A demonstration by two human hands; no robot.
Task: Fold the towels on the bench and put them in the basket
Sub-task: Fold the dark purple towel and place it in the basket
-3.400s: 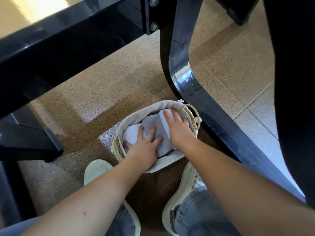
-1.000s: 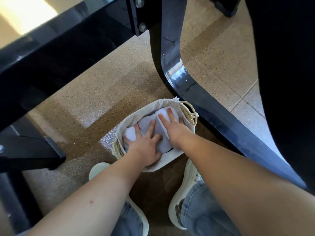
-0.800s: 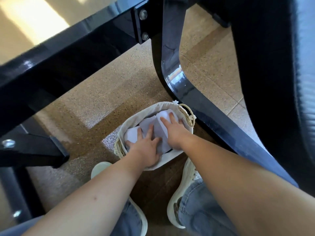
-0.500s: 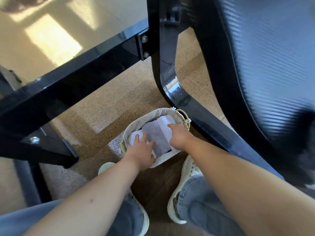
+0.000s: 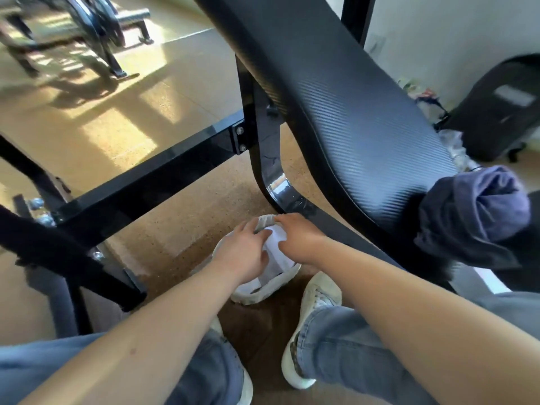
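Your left hand (image 5: 244,255) lies across the white towels (image 5: 276,251) in the basket (image 5: 260,293). Its fingers are stretched and loose, their tips at the far rim; it presses down and grasps nothing. Your right hand (image 5: 299,238) sits just to its right, touching the same towels, with its fingers bent over their far edge and its thumb on the cloth. You cannot tell whether it grasps the cloth or only presses it. The two hands cover most of the towels, so only a strip shows between them and toward the near rim.

The basket stands on the floor (image 5: 175,235), between the black frame (image 5: 152,168) and your right shoe (image 5: 312,320). Your left shoe (image 5: 245,388) is mostly hidden under your forearm.

The surface (image 5: 350,118) slopes above the basket from far left to near right. On its near right end lies a crumpled blue towel (image 5: 473,211), unfolded and well apart from the basket. A black bag (image 5: 496,106) stands at the far right, and a blurred machine (image 5: 96,27) at the far left.
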